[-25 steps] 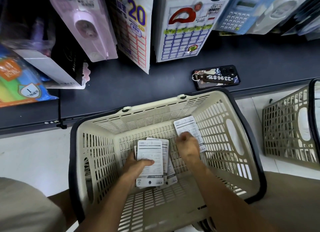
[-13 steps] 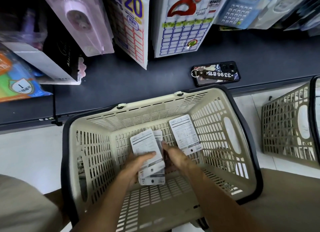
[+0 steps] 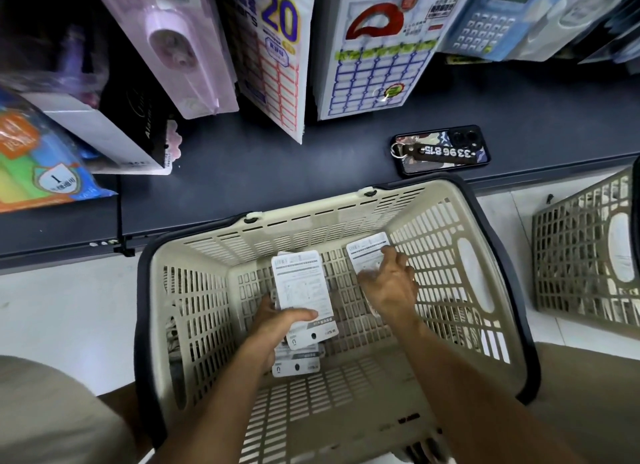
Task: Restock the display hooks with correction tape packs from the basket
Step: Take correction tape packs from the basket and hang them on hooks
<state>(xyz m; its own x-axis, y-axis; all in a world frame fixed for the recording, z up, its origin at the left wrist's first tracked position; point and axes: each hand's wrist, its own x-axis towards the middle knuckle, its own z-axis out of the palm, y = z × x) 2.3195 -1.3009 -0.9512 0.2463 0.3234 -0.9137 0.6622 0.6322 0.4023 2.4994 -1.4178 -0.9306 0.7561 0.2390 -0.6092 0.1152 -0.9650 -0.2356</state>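
the basket (image 3: 194, 290), cream plastic with a dark rim, sat on the floor (image 3: 62, 311) against the front edge of the dark shelf (image 3: 242, 159). both of the person's forearms reached down into it.

the left hand (image 3: 277, 328) gripped a small stack of correction tape packs (image 3: 303, 287), thumb laid across the white printed back of the top card and fingers curled underneath. the stack was held above the basket's floor, roughly at its middle, with the hang-hole ends pointing toward the person. more cards of the same kind showed just below the stack, near the wrist; whether they were in the grip or lying on the basket bottom could not be told.

the right hand (image 3: 389, 287) was over a single pack (image 3: 367, 252) that leaned near the basket's far right corner. its fingers were loosely spread and touched the card's lower part, covering it; a firm grip was not visible.

on the shelf, near its front edge and just beyond the basket's far right rim, lay a phone (image 3: 441, 148) face down with a key tag (image 3: 440, 151) on top. hanging label sheets (image 3: 377, 58), a pink tape dispenser pack (image 3: 176, 44) and blue calculators (image 3: 485, 17) filled the display above. a second basket (image 3: 585, 256) stood at the right edge on the floor.
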